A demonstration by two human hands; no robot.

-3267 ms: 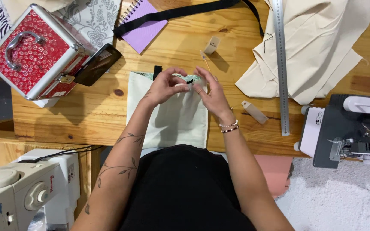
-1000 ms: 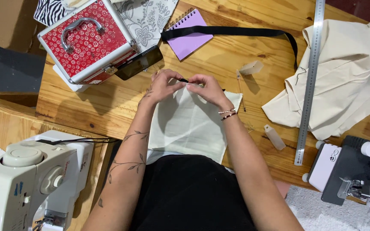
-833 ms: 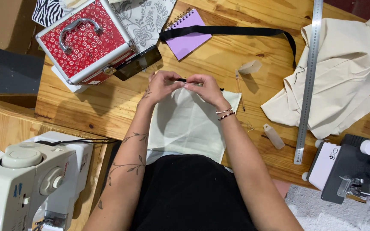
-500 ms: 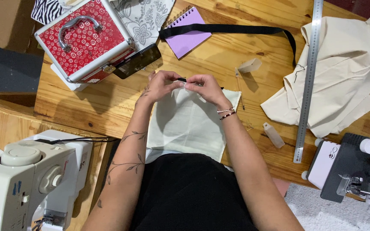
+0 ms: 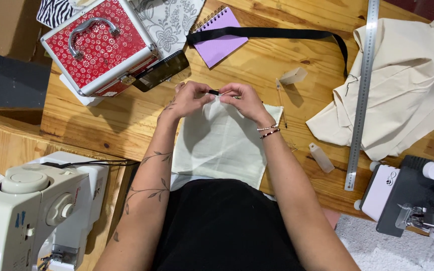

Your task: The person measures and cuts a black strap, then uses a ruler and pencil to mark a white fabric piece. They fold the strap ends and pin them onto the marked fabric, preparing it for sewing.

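Not much has moved in the last second, honestly: both hands sit at the far edge of the pale cloth piece [image 5: 222, 143] just like they did a moment ago, and the cloth lies flat on the wooden table [image 5: 101, 115] right in front of the person, its near end hanging over the table edge toward the lap. Compared with a few seconds back the view has swung a bit, so the red flowered case [image 5: 101, 47] now sits further in from the left, but the hands themselves have barely shifted. The left hand [image 5: 189, 98] has its fingertips bunched together, pinching the top edge of the cloth, and the right hand [image 5: 244, 100] does the same from the other side, with a small dark thing [image 5: 213, 92] caught between the two; it's too tiny to say whether it's a clip, a strap end or something else. So this reads as slow fiddly work on one spot of that edge, not a reposition. Around it: a purple notebook [image 5: 219, 37] with a black strap [image 5: 277, 33] running past it, a long metal ruler [image 5: 361, 95] lying over a heap of cream fabric [image 5: 408, 80], and a white sewing machine [image 5: 36, 211] down at the left.
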